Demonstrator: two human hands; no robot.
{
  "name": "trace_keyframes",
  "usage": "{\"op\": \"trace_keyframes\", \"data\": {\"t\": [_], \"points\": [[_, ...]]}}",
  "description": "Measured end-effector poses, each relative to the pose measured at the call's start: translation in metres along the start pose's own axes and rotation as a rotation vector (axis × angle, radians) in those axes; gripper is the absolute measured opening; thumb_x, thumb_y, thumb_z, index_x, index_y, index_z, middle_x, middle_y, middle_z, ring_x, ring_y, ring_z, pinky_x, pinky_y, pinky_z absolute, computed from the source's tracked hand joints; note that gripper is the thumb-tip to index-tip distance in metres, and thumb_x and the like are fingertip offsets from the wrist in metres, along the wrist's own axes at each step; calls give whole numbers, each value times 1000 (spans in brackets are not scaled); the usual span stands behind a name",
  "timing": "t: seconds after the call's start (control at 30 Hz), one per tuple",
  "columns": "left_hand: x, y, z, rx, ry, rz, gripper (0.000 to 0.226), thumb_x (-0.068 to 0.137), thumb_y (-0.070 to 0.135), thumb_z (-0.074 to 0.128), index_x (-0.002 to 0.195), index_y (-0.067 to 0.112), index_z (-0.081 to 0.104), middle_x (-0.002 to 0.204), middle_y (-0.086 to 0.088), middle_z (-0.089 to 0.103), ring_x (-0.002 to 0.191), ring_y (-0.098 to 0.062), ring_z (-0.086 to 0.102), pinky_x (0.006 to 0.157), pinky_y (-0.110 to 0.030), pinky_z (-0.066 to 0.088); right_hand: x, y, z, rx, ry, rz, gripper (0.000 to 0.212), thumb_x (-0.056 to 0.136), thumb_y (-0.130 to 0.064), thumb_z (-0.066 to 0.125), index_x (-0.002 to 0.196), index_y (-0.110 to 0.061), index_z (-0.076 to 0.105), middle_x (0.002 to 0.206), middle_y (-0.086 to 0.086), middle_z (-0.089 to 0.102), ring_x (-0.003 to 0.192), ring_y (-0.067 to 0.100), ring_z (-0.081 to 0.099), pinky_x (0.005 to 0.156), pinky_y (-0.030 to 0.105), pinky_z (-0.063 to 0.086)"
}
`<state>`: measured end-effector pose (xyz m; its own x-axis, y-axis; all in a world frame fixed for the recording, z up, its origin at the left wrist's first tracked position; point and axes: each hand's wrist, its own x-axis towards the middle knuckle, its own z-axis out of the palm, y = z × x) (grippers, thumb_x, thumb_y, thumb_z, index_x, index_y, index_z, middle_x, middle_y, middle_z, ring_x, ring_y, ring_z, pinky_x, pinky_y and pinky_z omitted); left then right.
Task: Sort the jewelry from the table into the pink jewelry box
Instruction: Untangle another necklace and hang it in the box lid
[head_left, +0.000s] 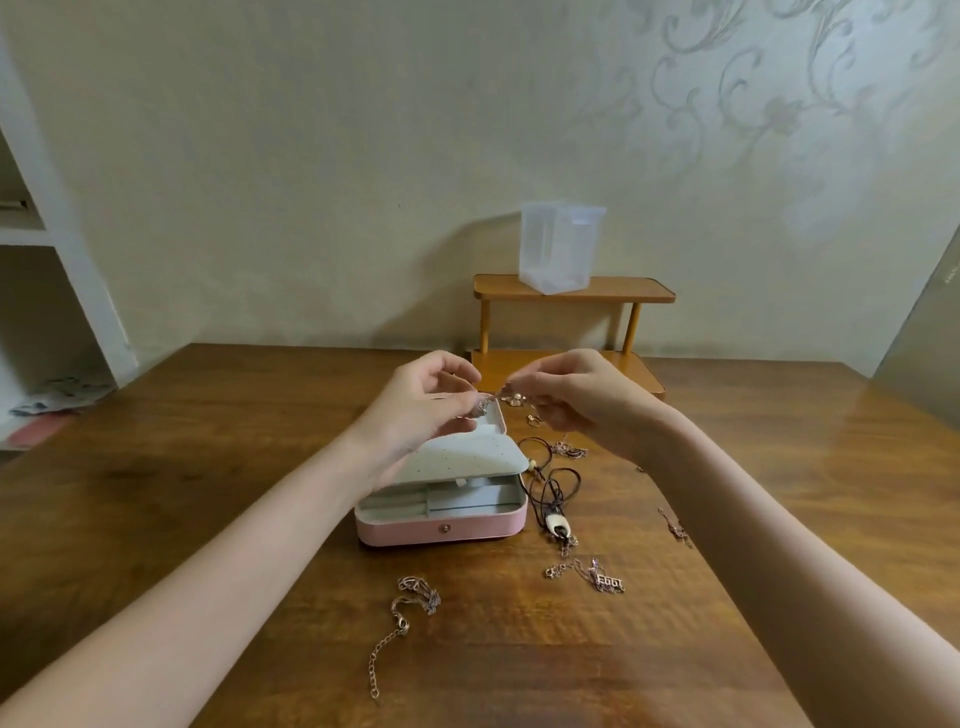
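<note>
The pink jewelry box lies open in the middle of the table, its pale dotted flap raised over grey compartments. Above its back edge, my left hand and my right hand pinch the two ends of a small silvery chain piece between fingertips. On the table lie a gold bracelet chain in front of the box, a dark cord necklace with a white pendant to its right, a chain with a square pendant, and small gold pieces further back.
A small two-tier wooden shelf stands at the back of the table with a clear plastic container on top. A thin chain lies by my right forearm. White shelving is at the left wall.
</note>
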<state>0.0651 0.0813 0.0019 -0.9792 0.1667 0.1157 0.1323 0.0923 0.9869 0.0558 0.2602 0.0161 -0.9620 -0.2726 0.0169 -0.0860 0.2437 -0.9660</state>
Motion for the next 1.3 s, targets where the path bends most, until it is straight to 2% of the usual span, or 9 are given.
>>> {"op": "trace_keyframes", "data": {"t": [0.13, 0.2, 0.4, 0.6, 0.8, 0.9, 1.07, 1.17, 1.3], "points": [[5, -4, 4, 85, 69, 86, 15, 86, 0, 61, 88, 15, 60, 90, -7, 60, 79, -17, 64, 79, -31, 57, 4, 4, 2, -302, 59, -54, 10, 87, -17, 62, 93, -9, 66, 70, -1, 60, 54, 8, 47, 47, 15, 40], [8, -7, 7, 82, 107, 99, 15, 86, 1, 61, 87, 17, 60, 89, -5, 61, 82, -18, 64, 79, -31, 56, 7, 5, 4, -310, 120, -116, 16, 86, -19, 64, 94, -6, 69, 69, -1, 62, 55, 9, 49, 48, 15, 42], [15, -6, 17, 151, 171, 171, 12, 86, 7, 63, 87, 19, 61, 88, 0, 61, 91, -19, 63, 77, -23, 55, 10, 6, 6, -140, 30, -73, 10, 81, -17, 68, 81, -7, 71, 69, 1, 66, 56, 1, 57, 57, 14, 48], [14, -2, 13, -188, -76, 27, 22, 81, -2, 65, 95, 14, 61, 95, -8, 60, 90, -17, 60, 84, -24, 54, 10, 3, -9, 346, -145, 90, 11, 85, 1, 58, 77, -4, 60, 67, 3, 64, 59, 9, 61, 56, 17, 51], [17, -7, 21, 268, -94, 45, 23, 79, 3, 69, 94, 17, 60, 91, -8, 68, 73, -13, 64, 73, -23, 53, 13, 4, -5, 48, 3, 33, 7, 85, -2, 62, 78, -4, 61, 63, 2, 58, 55, 7, 53, 54, 16, 47], [20, -7, 21, 468, -71, 123, 13, 81, 11, 69, 91, 16, 63, 83, -3, 68, 70, -14, 62, 64, -21, 51, 14, 2, -10, 119, -1, 6, 15, 86, -3, 58, 72, -8, 57, 61, 1, 52, 54, 9, 46, 53, 19, 41], [18, -7, 13, 101, -79, -20, 5, 80, 9, 69, 84, 12, 68, 83, -5, 70, 74, -9, 66, 68, -17, 54, 14, 5, -22, 414, -7, 14, 24, 88, -2, 53, 67, -12, 54, 63, 2, 46, 63, 14, 48, 70, 27, 48], [15, -8, 14, -164, -103, -98, 13, 82, -4, 63, 86, 7, 68, 83, -7, 72, 75, -12, 69, 70, -20, 57, 12, 7, -20, 524, 10, 6, 20, 88, 1, 52, 73, -12, 56, 65, 3, 49, 61, 14, 53, 64, 26, 53], [16, -10, 15, 40, 31, 28, 15, 81, -6, 64, 80, 10, 65, 79, -8, 71, 70, -16, 69, 65, -22, 57, 10, 9, -17, 302, 15, -3, 6, 88, -2, 57, 90, -7, 58, 68, 3, 51, 55, 11, 51, 54, 21, 51]]}}
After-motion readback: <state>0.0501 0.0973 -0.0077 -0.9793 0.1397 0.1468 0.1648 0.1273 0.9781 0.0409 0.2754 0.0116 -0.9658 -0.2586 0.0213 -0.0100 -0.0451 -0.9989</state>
